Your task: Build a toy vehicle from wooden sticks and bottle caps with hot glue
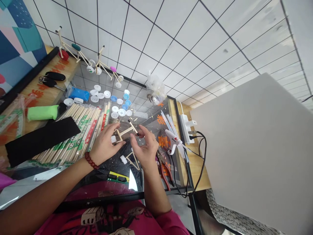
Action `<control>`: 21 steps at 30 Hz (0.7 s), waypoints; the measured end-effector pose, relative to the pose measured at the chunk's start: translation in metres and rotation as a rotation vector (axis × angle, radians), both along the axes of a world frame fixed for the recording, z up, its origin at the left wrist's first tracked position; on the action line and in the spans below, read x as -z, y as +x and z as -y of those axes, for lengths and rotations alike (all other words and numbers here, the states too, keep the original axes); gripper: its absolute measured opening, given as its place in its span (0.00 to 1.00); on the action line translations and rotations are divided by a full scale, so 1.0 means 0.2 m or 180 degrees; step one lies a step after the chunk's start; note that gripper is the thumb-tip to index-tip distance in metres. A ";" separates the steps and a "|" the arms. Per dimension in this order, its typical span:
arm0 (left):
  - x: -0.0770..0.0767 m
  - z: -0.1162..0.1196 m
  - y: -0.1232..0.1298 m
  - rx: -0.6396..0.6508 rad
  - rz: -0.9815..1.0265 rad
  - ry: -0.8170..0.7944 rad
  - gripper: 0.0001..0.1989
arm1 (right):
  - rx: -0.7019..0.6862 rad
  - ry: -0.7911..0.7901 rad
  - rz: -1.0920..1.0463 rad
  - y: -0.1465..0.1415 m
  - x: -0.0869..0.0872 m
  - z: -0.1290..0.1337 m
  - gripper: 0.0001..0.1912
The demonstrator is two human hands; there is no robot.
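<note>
A small frame of glued wooden sticks (126, 131), with black ends on its crosspiece, is held above the glass table. My left hand (104, 145), with a red bead bracelet, has its fingers and thumb round the frame's left end. At the other end, my right hand (146, 147) pinches the crosspiece near a black tip between thumb and forefinger. A white cap (113, 139) shows beside the left fingers. Just below the hands lies a triangular stick piece (133, 160) with a white part on its end.
Wrapped chopsticks (83, 130) and a black sheet (41, 140) lie left. Several bottle caps (121, 112) and finished stick tricycles (102, 63) stand farther back. A glue gun (173, 140), red-handled pliers (164, 169) and cables are right; a yellow-green cutter (118, 177) lies in front.
</note>
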State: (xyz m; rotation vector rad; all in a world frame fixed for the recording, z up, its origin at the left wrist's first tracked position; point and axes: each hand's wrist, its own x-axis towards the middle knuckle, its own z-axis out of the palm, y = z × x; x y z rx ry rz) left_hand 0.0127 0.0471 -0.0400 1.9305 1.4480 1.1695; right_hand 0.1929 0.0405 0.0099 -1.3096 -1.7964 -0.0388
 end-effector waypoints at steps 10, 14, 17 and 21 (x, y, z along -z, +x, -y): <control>0.02 0.00 0.00 -0.0008 0.0036 0.0048 0.38 | -0.0029 0.0035 -0.0311 0.11 0.01 0.07 0.18; 0.03 0.00 0.00 -0.0008 0.0041 0.0000 0.45 | 0.0035 0.0041 -0.0259 0.14 0.06 0.12 0.17; 0.03 0.00 0.00 0.0015 0.0050 0.0061 0.45 | 0.0102 -0.0125 -0.0218 0.13 0.08 0.11 0.21; 0.02 -0.01 0.00 0.0068 0.0060 0.0095 0.41 | 0.0008 -0.0326 -0.0209 0.08 0.07 0.06 0.25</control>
